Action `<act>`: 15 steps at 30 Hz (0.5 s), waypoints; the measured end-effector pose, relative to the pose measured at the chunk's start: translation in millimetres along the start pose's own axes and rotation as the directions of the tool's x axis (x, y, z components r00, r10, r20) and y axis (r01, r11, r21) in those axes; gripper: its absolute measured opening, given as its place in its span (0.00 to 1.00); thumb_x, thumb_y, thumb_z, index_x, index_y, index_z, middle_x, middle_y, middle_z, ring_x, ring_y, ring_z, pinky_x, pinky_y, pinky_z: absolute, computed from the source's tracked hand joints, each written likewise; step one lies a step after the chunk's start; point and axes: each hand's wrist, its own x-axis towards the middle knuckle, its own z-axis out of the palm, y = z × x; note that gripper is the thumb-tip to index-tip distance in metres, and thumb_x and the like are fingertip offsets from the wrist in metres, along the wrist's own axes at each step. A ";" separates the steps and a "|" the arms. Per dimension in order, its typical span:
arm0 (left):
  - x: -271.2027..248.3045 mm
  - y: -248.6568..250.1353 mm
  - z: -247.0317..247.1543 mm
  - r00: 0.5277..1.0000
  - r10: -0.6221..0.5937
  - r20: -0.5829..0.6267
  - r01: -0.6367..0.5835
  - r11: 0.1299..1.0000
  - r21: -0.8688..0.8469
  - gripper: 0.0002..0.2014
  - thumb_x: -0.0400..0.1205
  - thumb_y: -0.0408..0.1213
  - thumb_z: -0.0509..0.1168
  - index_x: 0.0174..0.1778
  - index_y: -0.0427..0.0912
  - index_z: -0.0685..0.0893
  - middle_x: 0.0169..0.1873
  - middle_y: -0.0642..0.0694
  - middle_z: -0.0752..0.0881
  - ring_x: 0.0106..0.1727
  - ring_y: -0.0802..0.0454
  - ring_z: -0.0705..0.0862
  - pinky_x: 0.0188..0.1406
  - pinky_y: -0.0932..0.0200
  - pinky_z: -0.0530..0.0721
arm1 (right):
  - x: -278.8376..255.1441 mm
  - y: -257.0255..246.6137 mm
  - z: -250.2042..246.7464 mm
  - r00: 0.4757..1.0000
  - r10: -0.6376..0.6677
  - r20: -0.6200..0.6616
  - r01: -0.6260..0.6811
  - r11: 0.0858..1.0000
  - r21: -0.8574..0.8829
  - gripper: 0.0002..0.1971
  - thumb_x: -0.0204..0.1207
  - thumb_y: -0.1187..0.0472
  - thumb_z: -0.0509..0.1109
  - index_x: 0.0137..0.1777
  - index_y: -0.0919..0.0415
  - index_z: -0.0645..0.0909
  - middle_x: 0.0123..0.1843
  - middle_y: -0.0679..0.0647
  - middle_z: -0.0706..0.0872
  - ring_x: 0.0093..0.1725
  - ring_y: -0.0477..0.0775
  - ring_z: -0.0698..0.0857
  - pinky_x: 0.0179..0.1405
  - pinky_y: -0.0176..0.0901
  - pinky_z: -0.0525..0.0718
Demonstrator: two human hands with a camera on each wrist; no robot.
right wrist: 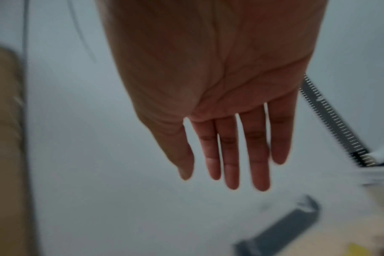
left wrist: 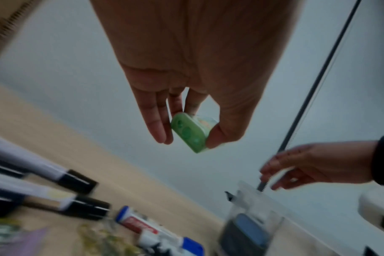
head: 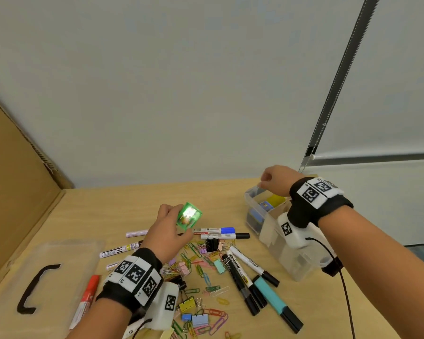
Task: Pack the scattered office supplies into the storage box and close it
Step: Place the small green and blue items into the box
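Observation:
My left hand (head: 179, 217) pinches a small green plastic case (head: 189, 215) between thumb and fingers, raised above the scattered supplies; in the left wrist view the green case (left wrist: 190, 132) sits at the fingertips of my left hand (left wrist: 186, 141). To the right stands the clear storage box (head: 249, 200), uncovered, with blue and yellow items inside. My right hand (head: 264, 180) hovers over its far rim and holds nothing. In the right wrist view my right hand (right wrist: 224, 180) has straight fingers.
Markers (head: 245, 281), coloured paper clips (head: 206, 270) and binder clips (head: 200, 320) lie scattered mid-table. The clear lid (head: 66, 253) with a black handle lies at the left beside a red marker (head: 87, 298). A cardboard panel (head: 12, 179) walls the left side.

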 end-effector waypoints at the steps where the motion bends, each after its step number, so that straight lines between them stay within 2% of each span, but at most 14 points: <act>1: 0.5 12.8 3.8 0.999 0.035 -0.016 -0.035 0.999 -0.025 0.32 0.78 0.43 0.68 0.78 0.43 0.65 0.59 0.49 0.68 0.54 0.54 0.79 0.58 0.59 0.82 | -10.7 -2.6 -4.0 0.997 -0.067 -0.030 0.070 0.990 0.119 0.15 0.79 0.50 0.66 0.59 0.58 0.82 0.56 0.52 0.85 0.57 0.53 0.84 0.56 0.44 0.79; 3: 4.5 39.4 12.3 0.995 0.094 -0.044 -0.096 0.993 -0.066 0.33 0.77 0.44 0.67 0.78 0.46 0.64 0.60 0.51 0.68 0.54 0.57 0.79 0.60 0.59 0.83 | -30.5 -11.0 -8.7 0.981 -0.193 0.028 0.171 0.921 0.350 0.16 0.78 0.46 0.67 0.58 0.56 0.82 0.54 0.51 0.87 0.54 0.50 0.87 0.56 0.44 0.82; 5: 14.0 68.4 25.1 0.986 0.151 -0.076 -0.159 0.981 -0.109 0.32 0.77 0.43 0.67 0.77 0.48 0.65 0.59 0.53 0.67 0.53 0.58 0.79 0.60 0.59 0.83 | -41.8 -14.8 -10.2 0.960 -0.258 0.111 0.166 0.839 0.518 0.18 0.78 0.47 0.68 0.60 0.59 0.81 0.52 0.51 0.87 0.51 0.49 0.88 0.55 0.44 0.86; 8: 32.9 104.4 48.6 0.970 0.208 -0.123 -0.227 0.958 -0.176 0.31 0.76 0.43 0.67 0.76 0.48 0.67 0.58 0.53 0.67 0.55 0.58 0.78 0.61 0.58 0.81 | -44.5 -7.1 -13.9 0.957 -0.279 0.080 0.176 0.776 0.605 0.11 0.80 0.59 0.68 0.58 0.63 0.80 0.45 0.53 0.86 0.40 0.47 0.88 0.49 0.41 0.88; 9: 39.4 113.0 56.9 0.967 0.216 -0.136 -0.238 0.954 -0.180 0.31 0.77 0.43 0.67 0.77 0.48 0.67 0.59 0.52 0.67 0.57 0.57 0.77 0.63 0.59 0.80 | -41.8 -0.5 -15.7 0.967 -0.251 0.043 0.177 0.782 0.597 0.09 0.80 0.62 0.67 0.57 0.63 0.80 0.43 0.53 0.85 0.38 0.46 0.87 0.50 0.43 0.88; 11: 53.1 124.2 74.3 0.961 0.234 -0.148 -0.256 0.955 -0.148 0.32 0.79 0.43 0.65 0.79 0.46 0.63 0.62 0.50 0.66 0.63 0.55 0.74 0.66 0.62 0.74 | -34.1 17.1 -19.8 0.982 -0.182 -0.049 0.183 0.863 0.470 0.08 0.79 0.64 0.67 0.57 0.62 0.80 0.45 0.53 0.84 0.40 0.48 0.84 0.52 0.45 0.86; 13: 64.5 128.7 92.6 0.967 0.230 -0.113 -0.240 0.967 -0.087 0.31 0.82 0.43 0.61 0.81 0.43 0.59 0.69 0.47 0.65 0.70 0.52 0.69 0.69 0.64 0.68 | -25.5 33.8 -21.2 0.983 -0.105 -0.152 0.145 0.948 0.284 0.10 0.77 0.64 0.67 0.58 0.60 0.80 0.54 0.55 0.85 0.49 0.53 0.83 0.53 0.46 0.82; 15: 72.5 126.6 111.7 0.982 0.188 -0.036 -0.188 0.982 -0.017 0.30 0.84 0.44 0.57 0.81 0.41 0.56 0.77 0.44 0.61 0.77 0.47 0.62 0.76 0.58 0.63 | -16.8 45.0 -17.9 0.981 -0.013 -0.195 0.050 0.981 0.190 0.12 0.77 0.64 0.65 0.60 0.61 0.78 0.59 0.59 0.83 0.57 0.59 0.82 0.53 0.47 0.80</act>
